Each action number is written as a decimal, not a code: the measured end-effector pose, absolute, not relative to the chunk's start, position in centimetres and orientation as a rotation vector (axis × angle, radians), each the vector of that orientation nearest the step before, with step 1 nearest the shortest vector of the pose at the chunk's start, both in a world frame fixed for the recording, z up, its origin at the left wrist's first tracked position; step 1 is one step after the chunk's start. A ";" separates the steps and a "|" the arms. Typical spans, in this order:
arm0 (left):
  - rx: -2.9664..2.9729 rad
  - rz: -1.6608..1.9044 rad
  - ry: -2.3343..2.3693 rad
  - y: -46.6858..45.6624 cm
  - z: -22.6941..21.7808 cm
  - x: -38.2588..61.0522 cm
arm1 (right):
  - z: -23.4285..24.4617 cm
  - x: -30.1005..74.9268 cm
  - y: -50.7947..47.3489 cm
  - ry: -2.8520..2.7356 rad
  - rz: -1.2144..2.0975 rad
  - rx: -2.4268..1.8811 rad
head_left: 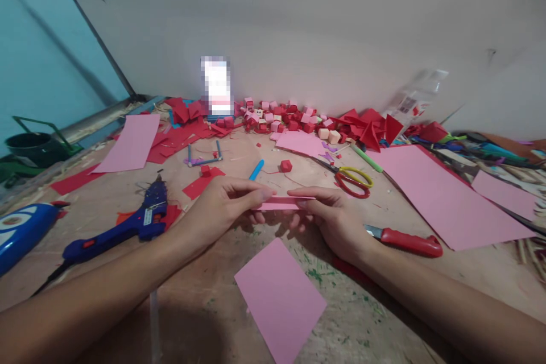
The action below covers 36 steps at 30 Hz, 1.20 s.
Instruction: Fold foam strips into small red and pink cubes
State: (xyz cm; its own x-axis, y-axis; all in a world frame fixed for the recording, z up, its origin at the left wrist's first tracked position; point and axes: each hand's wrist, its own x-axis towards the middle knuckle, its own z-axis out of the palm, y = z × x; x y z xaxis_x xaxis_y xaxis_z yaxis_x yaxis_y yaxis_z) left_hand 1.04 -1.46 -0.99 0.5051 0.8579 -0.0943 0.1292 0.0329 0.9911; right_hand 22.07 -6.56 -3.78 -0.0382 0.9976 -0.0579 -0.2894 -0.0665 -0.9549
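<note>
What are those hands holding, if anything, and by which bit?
A narrow piece of pink paper, by its two ends: the left grip has the left end, the right grip the right end.

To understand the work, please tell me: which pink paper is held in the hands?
The narrow-looking pink strip, pinched at its ends by the left hand and right hand; the other pink sheets look wider and lie untouched.

dim, soft light; the pixelated screen [218, 86] glares white; shadow darkens the near tabletop [191, 324].
</note>
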 end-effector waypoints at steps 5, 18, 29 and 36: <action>1.543 0.739 0.958 -1.8 -0.5 1.2 | -3.4 22.0 -6.8 -1.108 1.349 -1.073; 1.569 0.509 0.904 -1.6 -1.0 1.3 | -2.7 21.6 -6.9 -1.249 1.351 -1.146; 1.627 0.512 0.894 -2.0 -0.7 1.4 | -2.7 21.6 -7.0 -1.298 1.316 -1.210; 1.658 0.509 0.910 -2.6 0.0 1.7 | -2.6 21.6 -6.9 -1.301 1.333 -1.187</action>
